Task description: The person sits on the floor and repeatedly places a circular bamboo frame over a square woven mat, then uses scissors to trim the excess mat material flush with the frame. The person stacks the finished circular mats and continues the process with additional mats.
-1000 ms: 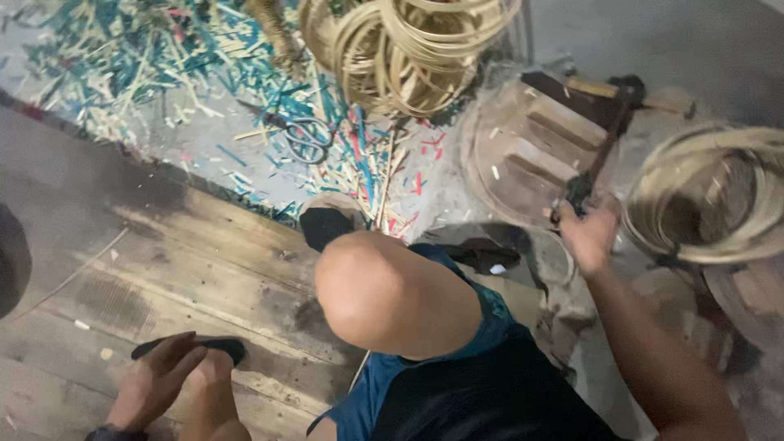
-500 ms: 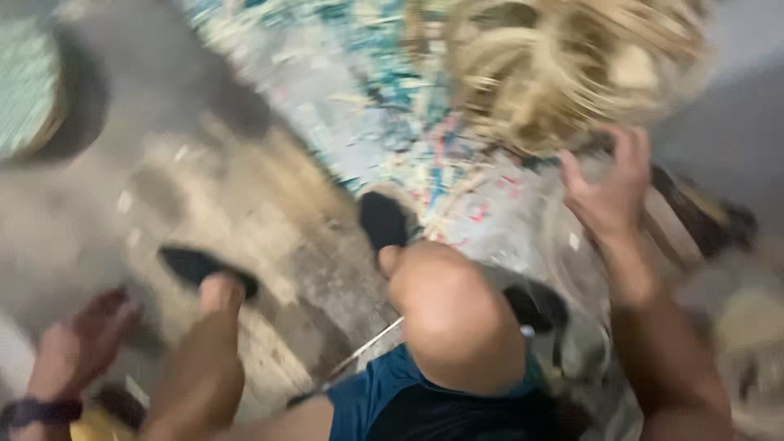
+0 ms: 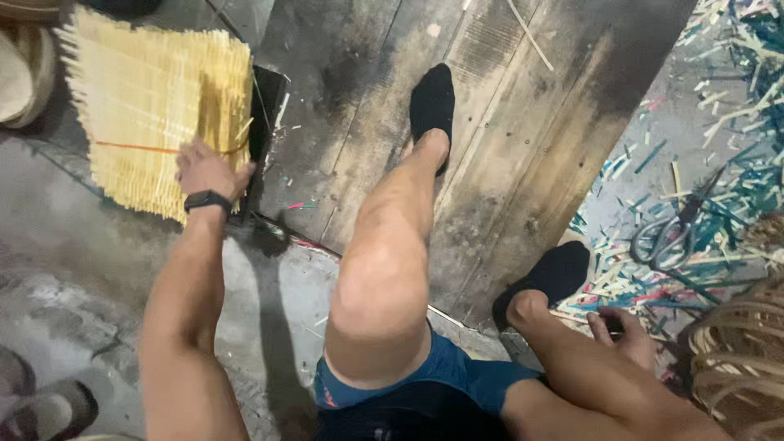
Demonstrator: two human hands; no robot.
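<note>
Woven straw mat lies flat on the floor at upper left, beside a dark wooden board. Left hand rests on the mat's near edge, fingers curled over it; black band at the wrist. Right hand low by the right foot, fingers loosely bent, holding nothing clearly visible. Scissors lie among coloured straw scraps.

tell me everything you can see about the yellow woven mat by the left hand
The woven mat is a pale yellow panel of thin strips, cane or bamboo by its look, with frayed strip ends at the edges and an orange line across it. It lies flat on the floor, upper left. The left hand rests on its lower right part.
</note>
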